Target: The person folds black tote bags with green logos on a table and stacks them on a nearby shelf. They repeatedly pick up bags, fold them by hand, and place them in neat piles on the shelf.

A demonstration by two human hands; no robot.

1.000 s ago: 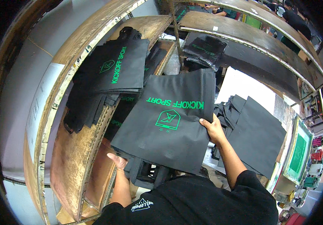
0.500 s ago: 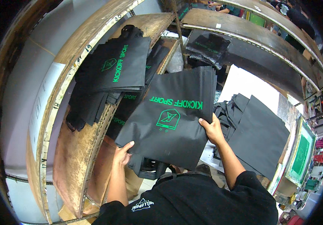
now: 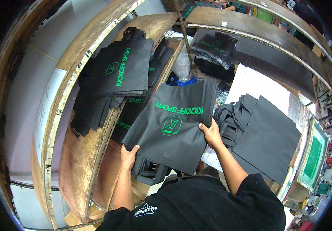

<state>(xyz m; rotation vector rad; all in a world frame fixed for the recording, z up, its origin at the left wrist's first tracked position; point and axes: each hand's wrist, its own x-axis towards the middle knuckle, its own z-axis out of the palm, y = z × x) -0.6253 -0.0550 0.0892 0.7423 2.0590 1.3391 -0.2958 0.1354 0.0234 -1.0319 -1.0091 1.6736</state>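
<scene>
Between my two hands hangs a stack of black tote bags [image 3: 162, 148] with a green print, upside down from where I stand, the handles bunched at the near end. My left hand [image 3: 129, 154] grips its left edge, thumb on top. Around the right edge closes my right hand [image 3: 211, 134], its thumb pressed on the upper face and its other fingers hidden beneath. To the left, a pile of printed black bags [image 3: 135, 73] lies on a wooden shelf. On the right, plain-faced black bags [image 3: 268, 138] lie fanned over a white sheet on a table.
Wooden shelves [image 3: 79, 169] with metal edges rise at my left. Another rack [image 3: 247, 27] spans the far side. Plastic-wrapped black bundles [image 3: 214, 46] sit behind the held stack. A green printing screen [image 3: 311, 159] stands at the right, with small containers beyond.
Both hands still grip the stack. My right hand has come slightly left and down; the stack's far edge has lowered and its surface sags more, uncovering something blue behind it.
</scene>
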